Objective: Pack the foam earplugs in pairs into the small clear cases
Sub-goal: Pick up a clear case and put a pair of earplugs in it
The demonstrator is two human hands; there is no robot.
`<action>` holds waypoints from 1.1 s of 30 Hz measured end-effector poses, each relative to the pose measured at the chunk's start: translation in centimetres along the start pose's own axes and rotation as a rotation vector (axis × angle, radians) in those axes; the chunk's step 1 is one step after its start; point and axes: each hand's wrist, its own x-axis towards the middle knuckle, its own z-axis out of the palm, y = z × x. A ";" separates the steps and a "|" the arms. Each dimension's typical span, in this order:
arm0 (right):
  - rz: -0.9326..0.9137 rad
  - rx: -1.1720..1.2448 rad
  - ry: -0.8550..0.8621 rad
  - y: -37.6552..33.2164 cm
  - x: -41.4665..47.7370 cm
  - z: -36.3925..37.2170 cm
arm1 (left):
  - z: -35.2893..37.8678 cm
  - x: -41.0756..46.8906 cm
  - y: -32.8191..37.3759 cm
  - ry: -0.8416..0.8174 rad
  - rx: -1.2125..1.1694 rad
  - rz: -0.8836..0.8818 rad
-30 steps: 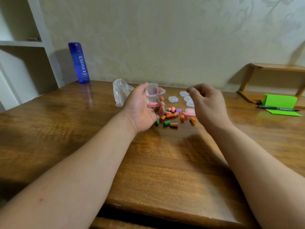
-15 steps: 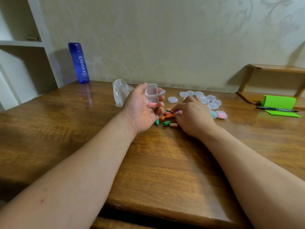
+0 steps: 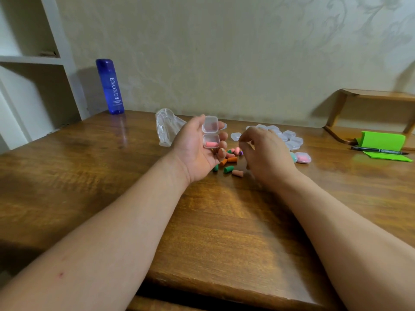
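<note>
My left hand [image 3: 193, 151] is palm up and holds a small clear case [image 3: 210, 135] with its lid hinged open. One pink earplug [image 3: 212, 144] lies in the case's lower half. Loose earplugs [image 3: 231, 159] in orange, green, pink and purple lie on the wooden table [image 3: 224, 232], just past that hand. My right hand [image 3: 267, 156] hovers over the right side of the pile with its fingers curled inward. What its fingertips hold is hidden. Several closed empty cases [image 3: 290, 139] lie behind it, and a filled case [image 3: 303, 157] with pink earplugs lies to its right.
A crumpled clear plastic bag [image 3: 167, 129] lies left of the held case. A tall blue bottle [image 3: 110, 86] stands at the back left by white shelving [image 3: 27, 63]. A green notepad [image 3: 381, 140] and a pen [image 3: 379, 151] lie far right, under a low wooden shelf [image 3: 370, 95].
My right hand dropped onto the earplug pile half a second ago and has now risen off it, towards the case. My left hand has kept the open case still.
</note>
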 end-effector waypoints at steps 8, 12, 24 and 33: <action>0.115 0.381 0.067 -0.2 -0.2 -1.6 | 0.3 -0.1 -0.2 0.002 0.048 -0.020; 0.101 0.532 0.138 -1.0 -0.8 -2.6 | 0.5 -0.1 -0.4 0.014 0.079 -0.018; 0.004 0.509 0.085 -3.2 -1.6 -1.7 | 0.9 -0.1 -0.9 -0.162 0.098 -0.032; 0.030 0.424 0.055 -3.1 -1.7 -1.5 | 0.7 0.1 -1.2 -0.225 0.105 -0.097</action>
